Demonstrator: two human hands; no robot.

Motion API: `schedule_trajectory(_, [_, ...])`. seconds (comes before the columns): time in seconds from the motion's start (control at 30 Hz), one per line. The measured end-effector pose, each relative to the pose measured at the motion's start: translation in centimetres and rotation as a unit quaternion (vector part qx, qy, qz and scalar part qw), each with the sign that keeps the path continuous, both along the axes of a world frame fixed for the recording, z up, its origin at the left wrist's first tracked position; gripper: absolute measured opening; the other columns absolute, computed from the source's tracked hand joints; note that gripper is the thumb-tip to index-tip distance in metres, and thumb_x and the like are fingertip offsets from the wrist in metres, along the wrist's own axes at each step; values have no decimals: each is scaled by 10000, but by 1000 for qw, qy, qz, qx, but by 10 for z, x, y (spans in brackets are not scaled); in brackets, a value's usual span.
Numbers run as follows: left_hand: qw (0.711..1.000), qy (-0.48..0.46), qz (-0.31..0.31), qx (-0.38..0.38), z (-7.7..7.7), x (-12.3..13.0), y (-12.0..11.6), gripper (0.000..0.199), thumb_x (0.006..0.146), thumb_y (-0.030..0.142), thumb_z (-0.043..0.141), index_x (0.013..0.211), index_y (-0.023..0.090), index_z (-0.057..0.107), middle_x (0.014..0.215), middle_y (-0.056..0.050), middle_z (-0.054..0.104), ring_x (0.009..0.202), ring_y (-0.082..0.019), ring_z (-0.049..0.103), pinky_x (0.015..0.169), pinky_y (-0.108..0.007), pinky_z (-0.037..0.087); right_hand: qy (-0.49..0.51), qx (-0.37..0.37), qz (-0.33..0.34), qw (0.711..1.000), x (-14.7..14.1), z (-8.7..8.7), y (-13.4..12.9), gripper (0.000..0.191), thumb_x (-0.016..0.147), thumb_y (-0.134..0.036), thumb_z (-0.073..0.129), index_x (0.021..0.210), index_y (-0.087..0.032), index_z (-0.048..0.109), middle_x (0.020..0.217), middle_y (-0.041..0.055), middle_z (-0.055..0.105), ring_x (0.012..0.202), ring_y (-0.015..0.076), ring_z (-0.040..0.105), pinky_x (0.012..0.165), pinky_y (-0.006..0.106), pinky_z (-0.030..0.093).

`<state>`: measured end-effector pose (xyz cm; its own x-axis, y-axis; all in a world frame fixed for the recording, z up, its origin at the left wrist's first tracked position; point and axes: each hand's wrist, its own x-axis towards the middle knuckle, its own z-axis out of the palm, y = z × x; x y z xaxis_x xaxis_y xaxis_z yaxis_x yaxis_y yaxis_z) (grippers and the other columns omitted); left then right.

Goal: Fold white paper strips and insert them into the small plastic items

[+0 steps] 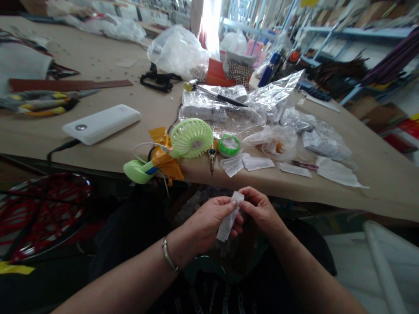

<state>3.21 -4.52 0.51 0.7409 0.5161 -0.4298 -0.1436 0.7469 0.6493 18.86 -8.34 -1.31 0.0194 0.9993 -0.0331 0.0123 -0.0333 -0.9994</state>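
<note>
Below the table's front edge, my left hand (212, 218) is closed on a narrow white printed label (226, 226), its thumb pressed on the upper part. The label hangs tilted, with small print along it. My right hand (260, 209) pinches the label's top end between thumb and fingertips. Whether the strip is one piece or several layers I cannot tell. Just above the hands on the table lie more white printed labels (258, 163), a green roll of tape (229, 146) and a small screwdriver-like tool (212, 159) with its tip over the edge.
A green fan (191, 138) is fixed with orange tape at the table edge (327, 192). Left of it lie a white power bank (103, 124) and yellow-handled pliers (46, 104). Plastic bags (178, 50), small scissors (304, 165) and a paper slip (338, 172) are also on the table.
</note>
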Motion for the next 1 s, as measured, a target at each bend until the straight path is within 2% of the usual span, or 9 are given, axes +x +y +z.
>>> schedule_trajectory(0.1, [1000, 8, -3, 9, 0, 1, -1, 210, 783, 331, 599, 757, 123, 587, 621, -20, 573, 471, -88, 530, 452, -193, 413, 59, -26, 0, 998, -3, -4, 3, 170, 770, -329, 637, 795, -179, 563, 676, -25, 583, 561, 95, 550, 551, 219, 477])
schedule_trajectory(0.23, [1000, 25, -6, 16, -2, 0, 0, 211, 753, 333, 629, 736, 127, 586, 594, -9, 560, 455, -90, 518, 444, -200, 412, 38, -31, 9, 999, -5, -6, 2, 164, 779, -329, 624, 800, -180, 561, 674, -21, 582, 539, 98, 548, 513, 216, 477])
schedule_trajectory(0.3, [999, 28, -2, 17, -3, -1, 1, 201, 755, 327, 624, 727, 134, 575, 588, -4, 556, 458, -94, 523, 441, -200, 411, -16, 5, -9, 1000, -5, -4, 0, 165, 791, -320, 610, 881, -188, 568, 729, -13, 594, 595, 105, 571, 552, 218, 492])
schedule_trajectory(0.37, [1000, 27, 7, 14, -3, -2, 1, 190, 763, 317, 611, 726, 136, 566, 589, -3, 555, 462, -95, 528, 441, -197, 409, -103, 73, -37, 991, -6, -1, -2, 244, 801, -295, 596, 1025, -204, 562, 863, 17, 612, 740, 133, 601, 669, 252, 513])
schedule_trajectory(0.47, [999, 29, 13, 12, -1, -2, 0, 176, 767, 300, 602, 724, 134, 561, 577, -6, 555, 463, -98, 530, 439, -195, 402, -250, 163, -49, 953, -8, 4, -5, 338, 822, -249, 563, 1157, -215, 537, 1049, 69, 589, 961, 188, 574, 858, 334, 476])
schedule_trajectory(0.6, [999, 42, 16, 14, -1, -2, -1, 145, 765, 274, 592, 730, 134, 568, 557, -4, 556, 455, -100, 532, 438, -197, 392, -343, 194, -44, 918, -11, 6, -7, 311, 850, -243, 520, 1157, -200, 551, 1083, 92, 584, 1005, 211, 560, 884, 361, 464])
schedule_trajectory(0.83, [999, 32, 21, 10, -4, -4, 0, 137, 749, 267, 604, 743, 132, 583, 556, -4, 564, 450, -97, 530, 453, -203, 403, -361, 196, -54, 910, -17, 5, -6, 293, 856, -244, 509, 1140, -197, 564, 1047, 90, 604, 972, 205, 579, 854, 348, 482])
schedule_trajectory(1.0, [999, 34, 28, 8, -6, -5, 1, 128, 774, 257, 567, 747, 132, 563, 547, 3, 551, 447, -92, 524, 440, -193, 393, -334, 181, -52, 924, -21, 4, -4, 287, 851, -246, 509, 1126, -199, 576, 1032, 77, 627, 944, 196, 598, 837, 326, 485])
